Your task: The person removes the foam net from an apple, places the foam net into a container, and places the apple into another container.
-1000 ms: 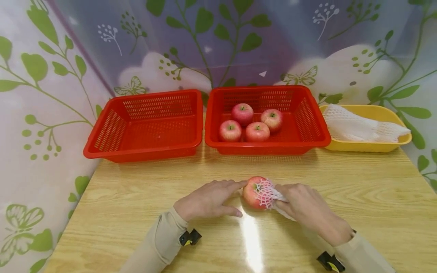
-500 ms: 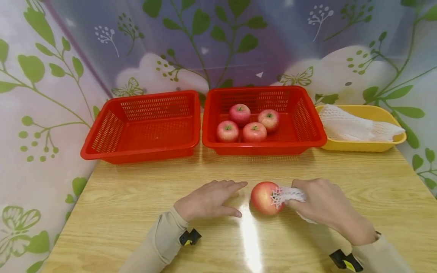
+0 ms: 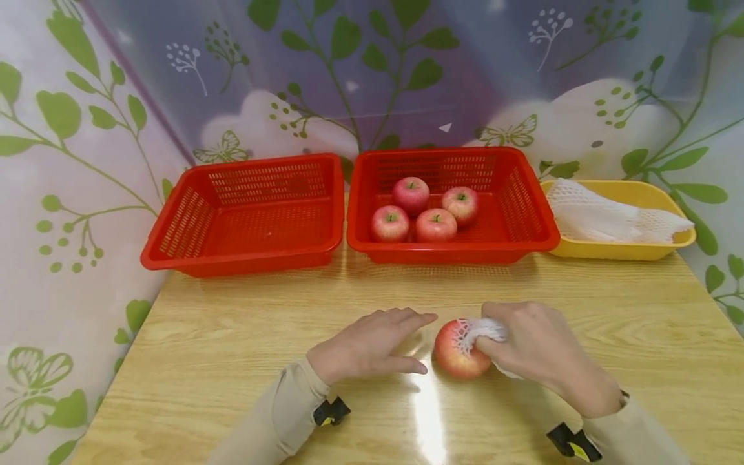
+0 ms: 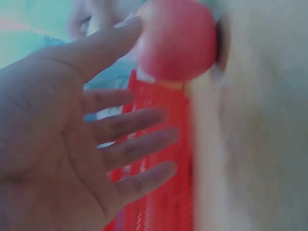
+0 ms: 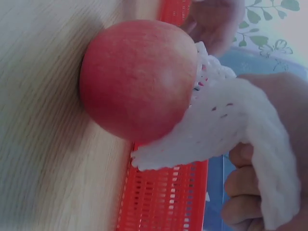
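A red apple (image 3: 456, 355) rests on the wooden table, with a white foam net sleeve (image 5: 221, 115) draped over its top and side. My right hand (image 3: 537, 345) grips the bunched sleeve, its fingers curled round the foam in the right wrist view. On the apple's left, my left hand (image 3: 372, 345) is spread with thumb and fingers apart, holding nothing. In the head view a small gap separates it from the apple. Most of the apple's red skin (image 5: 134, 77) shows bare in the right wrist view.
Behind the hands stands a red basket (image 3: 453, 247) with several apples (image 3: 436, 225) in it. Another red basket (image 3: 244, 261) is to its left. At the right, a yellow basin (image 3: 628, 250) holds white foam nets (image 3: 604, 213). A patterned wall backs the table (image 3: 232, 336).
The apple has shifted right and toward me, away from the left fingertips. Less of it is under the net. The right hand moved right with the sleeve, then slightly back left.
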Tool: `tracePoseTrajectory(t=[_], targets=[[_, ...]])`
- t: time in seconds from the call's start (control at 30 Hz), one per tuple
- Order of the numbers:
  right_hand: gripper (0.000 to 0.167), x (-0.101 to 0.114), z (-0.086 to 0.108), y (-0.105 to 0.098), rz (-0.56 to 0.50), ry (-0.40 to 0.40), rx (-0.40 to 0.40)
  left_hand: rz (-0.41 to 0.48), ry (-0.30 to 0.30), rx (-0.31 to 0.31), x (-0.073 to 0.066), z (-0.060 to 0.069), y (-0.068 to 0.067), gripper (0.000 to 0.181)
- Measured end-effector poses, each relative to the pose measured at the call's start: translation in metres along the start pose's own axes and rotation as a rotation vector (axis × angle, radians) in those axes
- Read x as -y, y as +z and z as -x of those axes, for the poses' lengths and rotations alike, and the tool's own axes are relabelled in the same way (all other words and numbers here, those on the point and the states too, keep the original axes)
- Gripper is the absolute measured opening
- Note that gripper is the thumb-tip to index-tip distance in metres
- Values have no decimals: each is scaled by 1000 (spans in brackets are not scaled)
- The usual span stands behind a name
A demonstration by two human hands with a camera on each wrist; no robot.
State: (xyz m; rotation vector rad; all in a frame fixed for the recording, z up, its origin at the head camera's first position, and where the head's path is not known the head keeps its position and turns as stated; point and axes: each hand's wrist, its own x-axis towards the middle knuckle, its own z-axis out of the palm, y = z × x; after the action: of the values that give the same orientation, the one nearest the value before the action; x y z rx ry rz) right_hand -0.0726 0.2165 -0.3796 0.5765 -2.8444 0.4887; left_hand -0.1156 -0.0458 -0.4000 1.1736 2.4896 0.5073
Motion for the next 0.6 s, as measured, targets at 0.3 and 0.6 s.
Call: tracePoseTrajectory(t=[0.3,0.6], targets=[[26,13,-5,0,-30,-25,-25,30,-60,-178,-27,-28,34,83],[30,-9,-12,-42,-38,119,-166,56,-72,-233,-30,-28,36,74]])
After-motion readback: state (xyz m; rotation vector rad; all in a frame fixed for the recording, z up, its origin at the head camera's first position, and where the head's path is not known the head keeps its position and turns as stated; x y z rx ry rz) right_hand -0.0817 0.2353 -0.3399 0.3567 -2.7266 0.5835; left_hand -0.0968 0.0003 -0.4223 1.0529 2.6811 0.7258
